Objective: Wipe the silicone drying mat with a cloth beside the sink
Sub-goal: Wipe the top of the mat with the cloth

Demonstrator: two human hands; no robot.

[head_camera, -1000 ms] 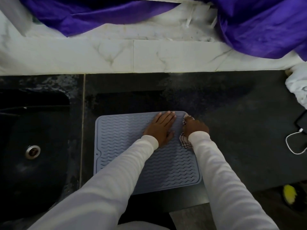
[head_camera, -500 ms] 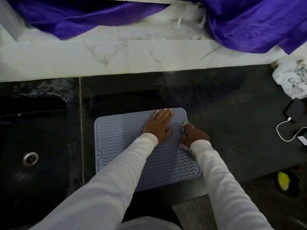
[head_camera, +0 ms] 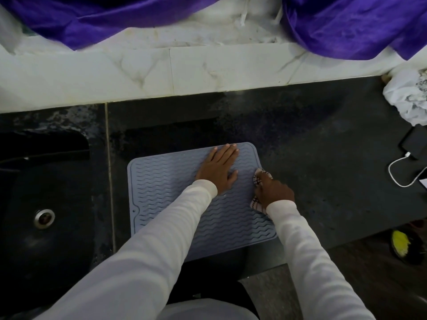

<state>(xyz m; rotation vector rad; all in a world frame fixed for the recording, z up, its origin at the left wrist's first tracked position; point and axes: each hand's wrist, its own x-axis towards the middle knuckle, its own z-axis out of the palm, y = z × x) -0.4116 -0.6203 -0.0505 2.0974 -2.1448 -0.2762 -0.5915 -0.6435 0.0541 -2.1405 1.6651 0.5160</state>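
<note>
Purple fabric (head_camera: 115,21), phone (head_camera: 414,144) w/ cable (head_camera: 397,179).

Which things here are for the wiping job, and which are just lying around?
For the job:
drying mat
checked cloth, gripped by the right hand
left hand, flat on the mat
sink beside it

Just lying around:
purple fabric
white cable
crumpled white bag
</note>
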